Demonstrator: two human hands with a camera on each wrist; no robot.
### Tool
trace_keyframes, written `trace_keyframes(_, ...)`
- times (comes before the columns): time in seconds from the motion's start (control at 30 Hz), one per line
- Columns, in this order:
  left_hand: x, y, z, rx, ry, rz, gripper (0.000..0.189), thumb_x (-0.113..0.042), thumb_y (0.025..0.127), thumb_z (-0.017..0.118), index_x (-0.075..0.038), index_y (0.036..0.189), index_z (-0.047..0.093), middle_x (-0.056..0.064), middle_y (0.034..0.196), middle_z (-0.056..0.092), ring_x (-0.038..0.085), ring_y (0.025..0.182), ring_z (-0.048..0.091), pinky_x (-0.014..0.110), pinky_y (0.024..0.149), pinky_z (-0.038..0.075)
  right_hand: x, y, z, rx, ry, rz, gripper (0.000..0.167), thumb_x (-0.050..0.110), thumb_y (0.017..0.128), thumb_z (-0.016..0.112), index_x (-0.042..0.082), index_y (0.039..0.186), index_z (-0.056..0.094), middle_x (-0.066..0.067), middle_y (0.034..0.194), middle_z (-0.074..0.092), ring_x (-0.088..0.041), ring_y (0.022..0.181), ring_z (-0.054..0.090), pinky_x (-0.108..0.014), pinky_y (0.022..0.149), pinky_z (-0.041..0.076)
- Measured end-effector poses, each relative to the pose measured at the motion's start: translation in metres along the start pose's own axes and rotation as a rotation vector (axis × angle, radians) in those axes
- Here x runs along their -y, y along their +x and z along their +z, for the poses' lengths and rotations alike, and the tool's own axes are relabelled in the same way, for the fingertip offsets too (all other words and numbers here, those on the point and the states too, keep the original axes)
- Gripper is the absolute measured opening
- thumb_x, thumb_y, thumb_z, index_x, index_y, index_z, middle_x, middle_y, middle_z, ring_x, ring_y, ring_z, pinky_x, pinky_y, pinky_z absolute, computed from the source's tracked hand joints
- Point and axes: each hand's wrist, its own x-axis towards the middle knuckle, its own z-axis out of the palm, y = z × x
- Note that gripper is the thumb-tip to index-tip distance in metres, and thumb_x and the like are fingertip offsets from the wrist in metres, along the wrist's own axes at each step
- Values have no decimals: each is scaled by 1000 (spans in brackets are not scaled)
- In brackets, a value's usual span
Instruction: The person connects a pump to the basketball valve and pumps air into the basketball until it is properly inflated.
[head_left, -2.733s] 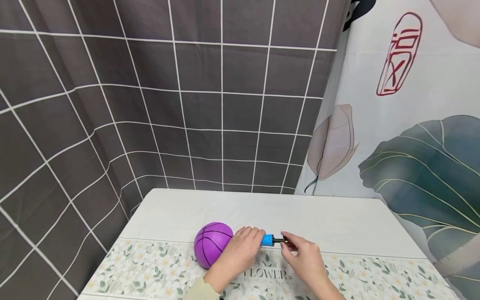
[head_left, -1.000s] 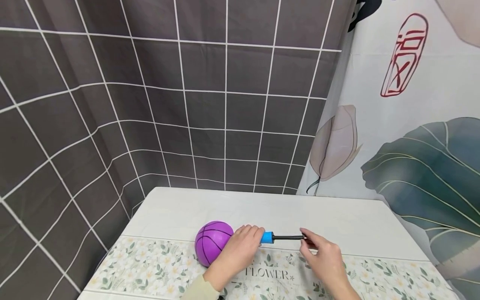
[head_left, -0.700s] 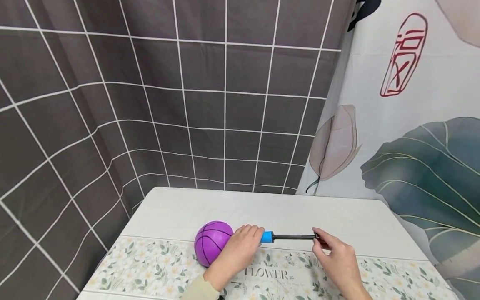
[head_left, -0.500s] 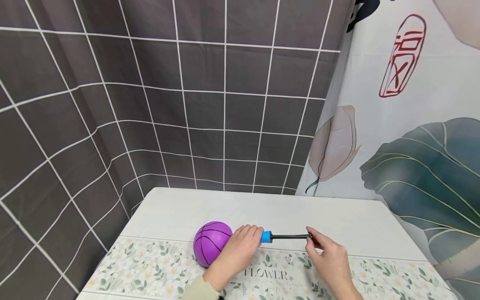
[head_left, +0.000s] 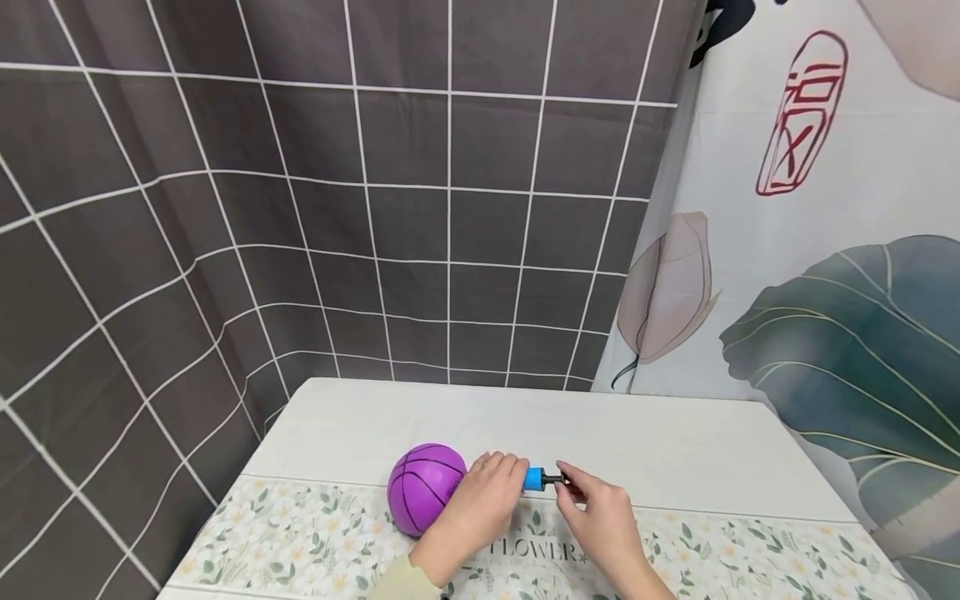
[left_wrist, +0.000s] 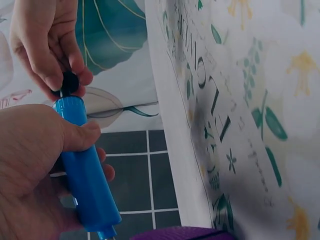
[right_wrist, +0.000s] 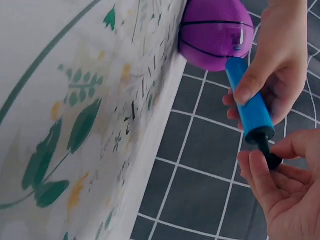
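Note:
A purple ball with black basketball lines rests on the table, left of both hands. My left hand wraps round the blue barrel of a hand pump, whose nozzle end points at the ball. In the right wrist view the barrel's far end overlaps the purple ball. With thumb and fingertips my right hand pinches the pump's black handle. Only a short length of the black rod shows between handle and barrel.
The white table carries a floral runner printed with the word FLOWER. A dark grey curtain with white grid lines hangs behind, and a white leaf-patterned cloth hangs at the right.
My right hand drew the pump's handle out to the right until about 0.7 s ago, then pushed it back left near the barrel. The left hand and ball stay nearly in place.

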Motion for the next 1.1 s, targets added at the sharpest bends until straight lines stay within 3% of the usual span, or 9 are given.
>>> trace_keyframes(0.17, 4, -2, 0, -9, 0, 14, 58, -13, 76, 83, -9, 127, 56, 2, 114, 65, 16, 105, 62, 37, 104, 52, -3, 1, -6, 8, -1, 6, 29, -1, 82, 77, 1, 111, 76, -9, 95, 77, -13, 73, 73, -24, 66, 61)
trace_keyframes(0.33, 6, -3, -3, 9, -24, -12, 52, -8, 81, 77, -8, 129, 56, 3, 115, 64, 16, 106, 61, 35, 105, 51, -13, 4, -19, -82, -75, -65, 31, -5, 79, 76, 0, 109, 76, -12, 94, 77, -16, 71, 73, -28, 63, 62)
trace_keyframes(0.7, 9, -1, -3, -1, -55, -31, 42, -8, 90, 70, -7, 129, 55, 4, 115, 64, 17, 107, 61, 35, 104, 51, -31, 6, -58, -174, -141, -44, 30, -5, 81, 71, -1, 111, 75, -16, 96, 77, -24, 71, 74, -35, 59, 62)
trace_keyframes(0.87, 8, -1, -4, -15, -48, -30, 38, -12, 93, 68, -6, 129, 56, 4, 114, 64, 17, 106, 62, 34, 103, 52, -32, 5, -57, -190, -142, -57, 31, -5, 81, 71, -2, 112, 74, -17, 97, 76, -24, 71, 74, -34, 58, 61)
trace_keyframes(1.1, 5, 0, -5, -13, -65, -28, 41, -18, 93, 71, -5, 129, 57, 6, 115, 64, 19, 108, 61, 36, 104, 51, -21, 2, -37, -195, -135, -114, 31, -7, 80, 73, -2, 111, 74, -16, 94, 77, -21, 70, 73, -30, 57, 61)
